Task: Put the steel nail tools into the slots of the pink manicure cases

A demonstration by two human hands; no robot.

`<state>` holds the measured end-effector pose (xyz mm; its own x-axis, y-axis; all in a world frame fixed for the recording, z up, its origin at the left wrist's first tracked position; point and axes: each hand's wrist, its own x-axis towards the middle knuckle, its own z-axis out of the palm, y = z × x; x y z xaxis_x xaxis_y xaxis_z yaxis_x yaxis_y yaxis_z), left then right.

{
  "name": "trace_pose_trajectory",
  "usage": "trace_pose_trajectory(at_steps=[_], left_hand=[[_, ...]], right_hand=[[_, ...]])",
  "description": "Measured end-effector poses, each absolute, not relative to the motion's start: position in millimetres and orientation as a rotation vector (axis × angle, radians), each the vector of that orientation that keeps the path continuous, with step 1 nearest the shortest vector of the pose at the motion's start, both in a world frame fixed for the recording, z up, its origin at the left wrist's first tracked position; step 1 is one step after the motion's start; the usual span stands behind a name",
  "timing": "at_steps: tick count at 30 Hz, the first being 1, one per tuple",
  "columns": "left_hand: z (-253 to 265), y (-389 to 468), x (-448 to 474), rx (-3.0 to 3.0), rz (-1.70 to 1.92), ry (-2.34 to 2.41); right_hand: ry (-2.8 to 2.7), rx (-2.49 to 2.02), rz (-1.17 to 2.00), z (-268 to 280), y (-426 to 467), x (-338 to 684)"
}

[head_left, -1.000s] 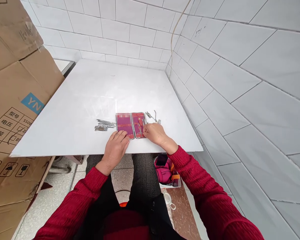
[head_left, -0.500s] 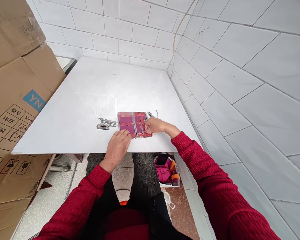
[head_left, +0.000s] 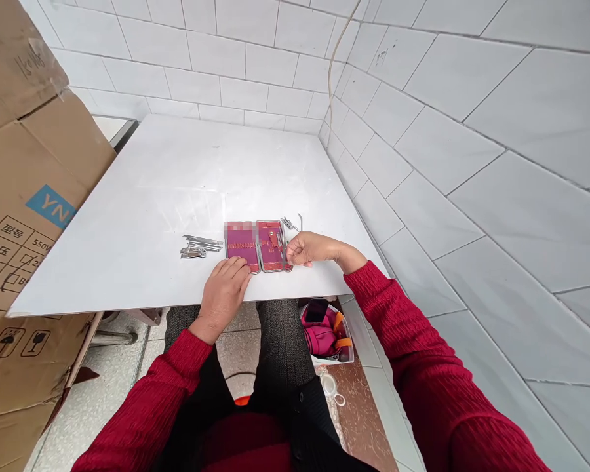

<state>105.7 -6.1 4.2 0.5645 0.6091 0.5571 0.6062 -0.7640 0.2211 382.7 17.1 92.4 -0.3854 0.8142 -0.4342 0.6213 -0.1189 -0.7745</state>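
At one open case (head_left: 258,245), two hands (head_left: 225,287) are counted. Left of the case, one cardboard box (head_left: 44,157) is seen; bunched metal tools (head_left: 196,249) cannot be counted.

A small red and purple case (head_left: 240,257) lies open on a white table (head_left: 177,170). The left hand (head_left: 223,288) rests on its near edge, fingers out flat. The right hand (head_left: 307,249) is at the other side of the case, fingers curled; what they hold is too small to tell. Shiny metal tools (head_left: 193,252) lie left of the case. A big brown box (head_left: 44,151) stands at the left.
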Motion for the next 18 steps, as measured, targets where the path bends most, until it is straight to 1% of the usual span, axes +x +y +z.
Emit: trace_pose_trajectory(at_steps=[3, 6, 10, 12, 15, 16, 18], left_hand=[[4, -5, 106, 2.789, 1.005, 1.065], [4, -5, 106, 2.800, 1.019, 1.056], [4, -6, 105, 2.806, 1.010, 1.068], [4, -6, 105, 2.807, 1.004, 1.069], [4, -6, 105, 2.809, 1.001, 1.067], [4, -6, 105, 2.809, 0.996, 1.068], [4, -6, 105, 2.802, 0.984, 1.071]], right_hand=[[-1.875, -1.767, 1.317, 94, 17, 407], [-1.923, -1.936, 1.116, 95, 24, 421], [-2.020, -2.208, 0.877, 97, 34, 415], [-2.035, -2.324, 0.680, 97, 35, 406], [-2.043, -2.306, 0.410, 97, 32, 393], [-2.035, -2.274, 0.392, 96, 31, 389], [-1.993, -2.211, 0.477, 94, 29, 382]])
